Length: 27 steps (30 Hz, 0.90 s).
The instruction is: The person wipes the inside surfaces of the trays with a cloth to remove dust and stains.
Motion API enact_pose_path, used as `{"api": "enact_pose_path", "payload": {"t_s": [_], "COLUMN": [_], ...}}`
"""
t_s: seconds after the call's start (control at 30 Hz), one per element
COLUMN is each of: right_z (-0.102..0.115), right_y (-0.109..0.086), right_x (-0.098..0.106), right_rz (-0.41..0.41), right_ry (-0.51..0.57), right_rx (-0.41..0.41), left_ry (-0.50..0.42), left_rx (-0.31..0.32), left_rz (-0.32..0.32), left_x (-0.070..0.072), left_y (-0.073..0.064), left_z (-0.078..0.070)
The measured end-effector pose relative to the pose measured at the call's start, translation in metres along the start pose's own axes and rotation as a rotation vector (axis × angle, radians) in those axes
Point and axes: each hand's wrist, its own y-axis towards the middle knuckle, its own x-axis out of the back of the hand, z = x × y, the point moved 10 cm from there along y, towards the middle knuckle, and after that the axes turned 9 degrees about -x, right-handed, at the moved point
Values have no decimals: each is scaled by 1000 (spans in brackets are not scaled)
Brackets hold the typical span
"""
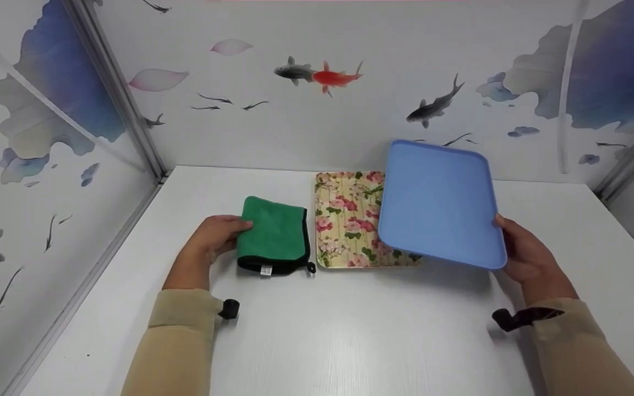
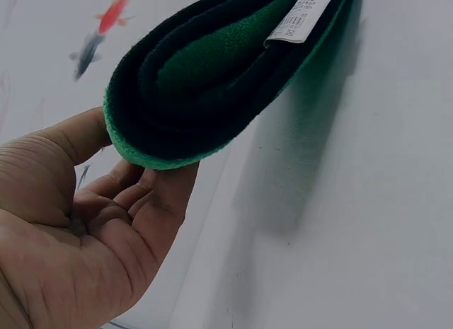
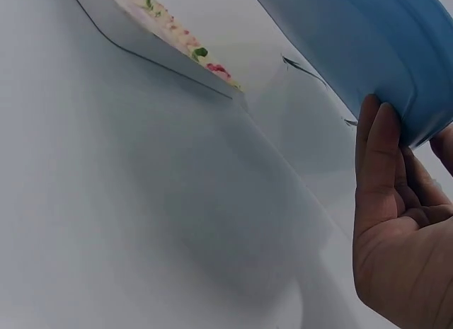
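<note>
My left hand (image 1: 216,237) pinches the left edge of a folded green cloth (image 1: 273,230) with dark trim, a white label and a small loop. In the left wrist view the cloth's rolled layers (image 2: 205,74) hang above the table, thumb on one side and fingers beneath. A blue tray (image 1: 439,203) is gripped at its right edge by my right hand (image 1: 529,256); it is tilted and raised off the table. The right wrist view shows fingertips (image 3: 386,124) against the tray's underside (image 3: 368,46). Between them lies a flower-patterned tray (image 1: 344,220), its right part hidden behind the blue tray.
The white table (image 1: 350,330) runs back to an upright panel (image 1: 273,132) painted with fish and petals. Another panel (image 1: 75,220) stands along the left side, joined by a metal corner post (image 1: 124,93). Black straps with small cameras (image 1: 230,309) sit on both wrists.
</note>
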Motion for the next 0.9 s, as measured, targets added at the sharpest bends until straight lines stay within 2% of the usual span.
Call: {"api": "enact_pose_path", "payload": {"t_s": [0.1, 0.37, 0.57, 0.73, 0.9], "right_z": [-6, -20, -25, -27, -28], "right_y": [5, 12, 13, 15, 17], "right_x": [-9, -27, -34, -39, -39], "right_rz": [-1, 12, 0, 10, -26], "right_ry": [-25, -12, -14, -9, -29], "right_rx": [6, -6, -13, -14, -9], "left_ry": [-1, -9, 2, -26, -42], "left_rx": [-5, -23, -27, -32, -77], "left_rz": [4, 16, 8, -21, -44], "left_x": [-1, -5, -6, -3, -2], "left_y": [1, 3, 0, -3, -6], "left_z": [2, 3, -4, -9, -22]}}
